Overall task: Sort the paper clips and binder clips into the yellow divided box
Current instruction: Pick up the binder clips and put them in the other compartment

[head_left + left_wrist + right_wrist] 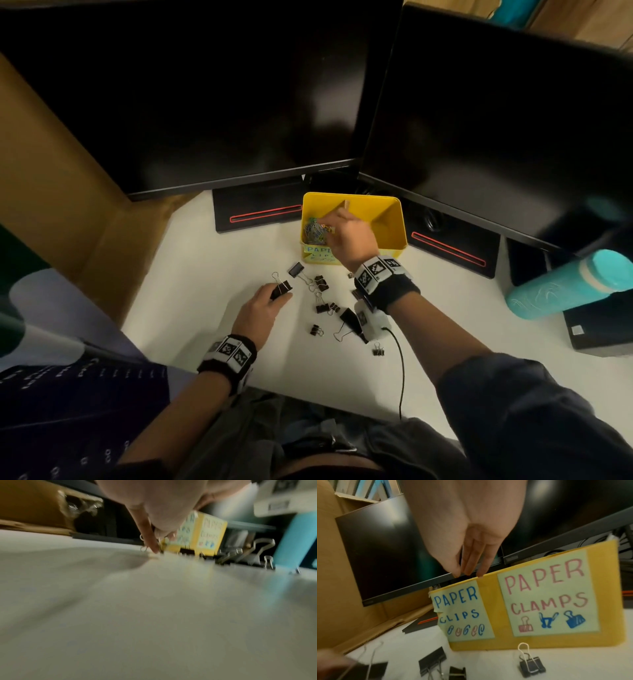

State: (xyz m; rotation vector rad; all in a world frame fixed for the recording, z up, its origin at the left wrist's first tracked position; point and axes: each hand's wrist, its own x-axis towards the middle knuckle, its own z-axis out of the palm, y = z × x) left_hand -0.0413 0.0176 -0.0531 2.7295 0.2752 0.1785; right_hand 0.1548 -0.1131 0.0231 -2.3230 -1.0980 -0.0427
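Observation:
The yellow divided box (394, 219) stands in front of the monitors. Its front labels read PAPER CLIPS (462, 612) on the left and PAPER CLAMPS (547, 595) on the right. Coloured paper clips (312, 229) lie in the left compartment; the right one shows only yellow floor. My right hand (330, 222) hovers over the divider and left compartment, its fingers (467, 566) straight and pointing down, with nothing visible between them. My left hand (279, 295) grips a large black binder clip (281, 288) on the table. Several black binder clips (322, 305) lie scattered between my hands.
Two dark monitors (205, 102) on stands close off the back. A teal bottle (568, 287) lies on its side at the right beside a black box (603, 325). A cardboard wall (51, 188) rises at the left. A black cable (401, 370) hangs from my right wrist.

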